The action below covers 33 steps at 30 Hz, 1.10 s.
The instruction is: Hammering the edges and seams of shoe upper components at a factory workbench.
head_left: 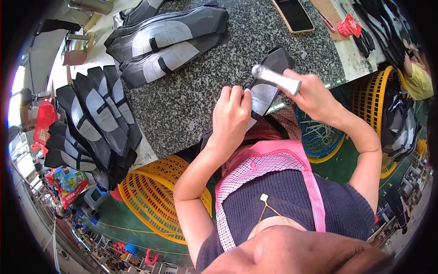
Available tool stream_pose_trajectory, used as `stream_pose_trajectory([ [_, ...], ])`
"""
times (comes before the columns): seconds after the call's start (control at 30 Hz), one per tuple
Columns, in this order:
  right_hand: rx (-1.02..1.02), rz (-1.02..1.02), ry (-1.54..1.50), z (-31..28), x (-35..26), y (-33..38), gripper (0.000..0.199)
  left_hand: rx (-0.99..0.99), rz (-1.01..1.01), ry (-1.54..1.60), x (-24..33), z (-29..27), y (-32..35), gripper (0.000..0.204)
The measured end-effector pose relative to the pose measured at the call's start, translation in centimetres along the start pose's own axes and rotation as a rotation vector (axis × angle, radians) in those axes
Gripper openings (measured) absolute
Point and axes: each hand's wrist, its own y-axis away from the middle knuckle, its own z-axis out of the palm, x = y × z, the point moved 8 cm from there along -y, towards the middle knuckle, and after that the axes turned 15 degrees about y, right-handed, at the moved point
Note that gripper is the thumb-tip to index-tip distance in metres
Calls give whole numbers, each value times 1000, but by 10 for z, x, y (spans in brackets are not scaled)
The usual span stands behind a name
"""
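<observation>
My right hand is closed around a hammer, its silver metal head raised over the table's near edge; the handle is mostly hidden in my fist. Below the hammer lies a long black shoe-upper-like piece with a pale grey patch, tilted across the edge of the speckled stone table. The curled fingers of my left hand grip this piece near its left side. What the fingertips pinch is hidden.
Stacks of similar black and grey pieces lie at the far left and along the left edge. A phone rests at the back, right of it a red roll. Yellow baskets and a blue basket stand below.
</observation>
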Motion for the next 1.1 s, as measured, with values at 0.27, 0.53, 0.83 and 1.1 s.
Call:
stream_pose_trajectory([
  [0.27, -22, -48, 31, 18, -13, 10, 22, 92, -379, 377, -41, -25, 21, 15],
  [0.53, 188, -63, -174, -21, -36, 4, 23, 196, -118, 166, -10, -15, 34, 20],
  [0.83, -116, -62, -65, 2, -42, 5, 21, 199, -43, 120, -6, -13, 39, 22],
  [1.1, -112, -163, 34, 12, -41, -10, 21, 201, -195, 161, -11, -29, 58, 13],
])
